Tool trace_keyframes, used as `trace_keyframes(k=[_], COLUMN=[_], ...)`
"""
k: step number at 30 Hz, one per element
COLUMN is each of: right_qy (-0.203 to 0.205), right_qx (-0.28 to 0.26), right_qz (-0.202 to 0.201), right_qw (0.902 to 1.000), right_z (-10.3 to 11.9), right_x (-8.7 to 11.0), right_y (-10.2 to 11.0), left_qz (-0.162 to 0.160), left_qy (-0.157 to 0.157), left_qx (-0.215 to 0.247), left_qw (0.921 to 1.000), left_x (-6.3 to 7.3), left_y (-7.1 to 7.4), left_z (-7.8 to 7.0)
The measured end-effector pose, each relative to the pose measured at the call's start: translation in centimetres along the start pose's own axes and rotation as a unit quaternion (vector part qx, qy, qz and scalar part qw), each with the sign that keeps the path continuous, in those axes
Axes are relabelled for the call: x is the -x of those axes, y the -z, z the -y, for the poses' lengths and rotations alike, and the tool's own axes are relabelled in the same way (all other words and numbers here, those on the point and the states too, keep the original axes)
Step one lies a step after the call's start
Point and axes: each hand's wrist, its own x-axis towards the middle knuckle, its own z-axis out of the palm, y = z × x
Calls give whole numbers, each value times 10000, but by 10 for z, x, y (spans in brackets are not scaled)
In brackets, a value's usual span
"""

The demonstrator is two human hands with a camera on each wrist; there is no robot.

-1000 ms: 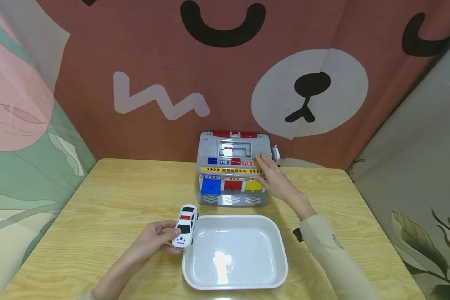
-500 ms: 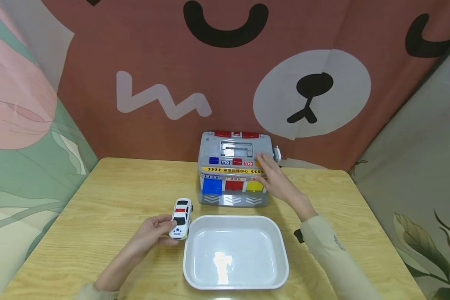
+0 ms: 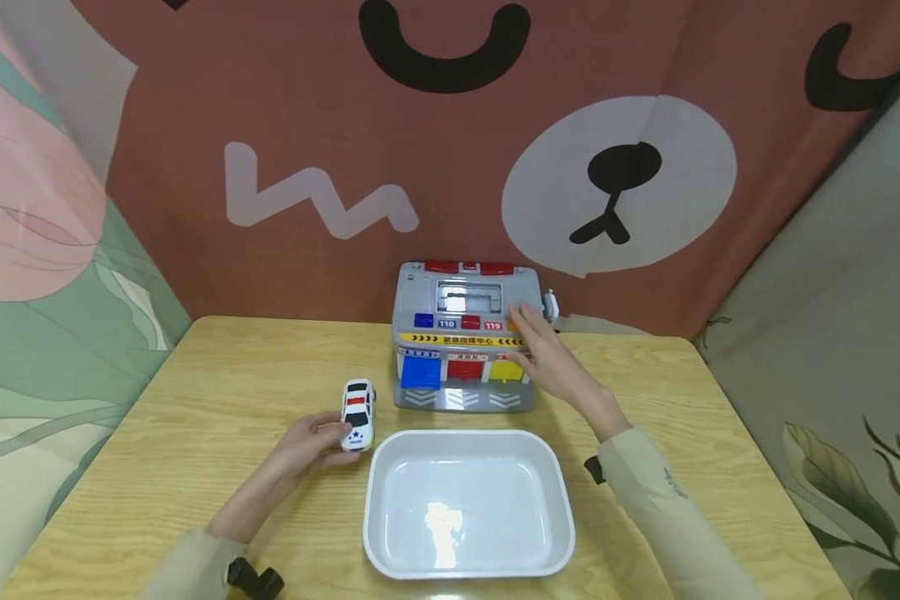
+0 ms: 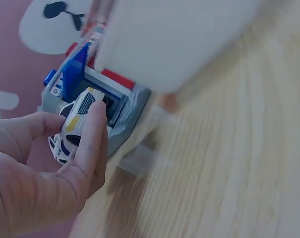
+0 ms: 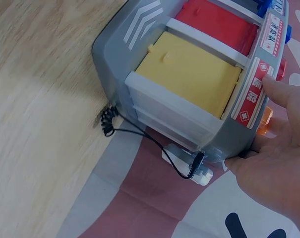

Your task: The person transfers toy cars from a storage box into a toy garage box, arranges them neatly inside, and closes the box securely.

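Note:
My left hand (image 3: 311, 446) pinches a white toy police car (image 3: 357, 415) with a red roof bar, left of the tray's upper corner. In the left wrist view the car (image 4: 78, 124) sits between thumb and fingers, in front of the toy station (image 4: 122, 124). My right hand (image 3: 562, 367) rests on the right side of the grey toy station (image 3: 465, 333), fingers straight on its roof and thumb at the front edge. The station's blue door (image 4: 76, 72) is raised over a dark opening. Its red door (image 5: 216, 22) and yellow door (image 5: 189, 74) are down.
A white tray (image 3: 468, 569) stands in front of the station on the wooden table (image 3: 217, 392). A small white handset (image 5: 187, 166) with a coiled black cord (image 5: 108, 120) hangs at the station's side. A printed cloth (image 3: 307, 258) hangs behind the table.
My left hand has moved the police car forward and slightly left, away from the tray's left rim. The right hand stays on the station, which has not moved.

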Motion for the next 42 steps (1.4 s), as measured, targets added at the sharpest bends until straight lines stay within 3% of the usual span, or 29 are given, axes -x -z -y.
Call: trace_keyframes(k=[7, 16, 26, 37, 42], right_qy=[-16, 45, 19, -19, 22], right_qx=[-168, -314, -381, -224, -239], right_qz=[-30, 11, 31, 56, 57], right_qw=[9999, 9995, 9993, 9997, 9997], right_z=[0, -1, -1, -2, -2], right_x=[-1, -2, -2, -2, -2], right_y=[1, 1, 1, 1, 1], left_qz=[164, 268, 248, 159, 108], left_qy=[111, 500, 596, 704, 731], left_qx=[259, 413, -391, -772, -599], left_qw=[9995, 9975, 9971, 9944, 9955], left_x=[-12, -40, -54, -69, -75], left_y=[-1, -13, -29, -45, -50], left_z=[2, 3, 0, 1, 1])
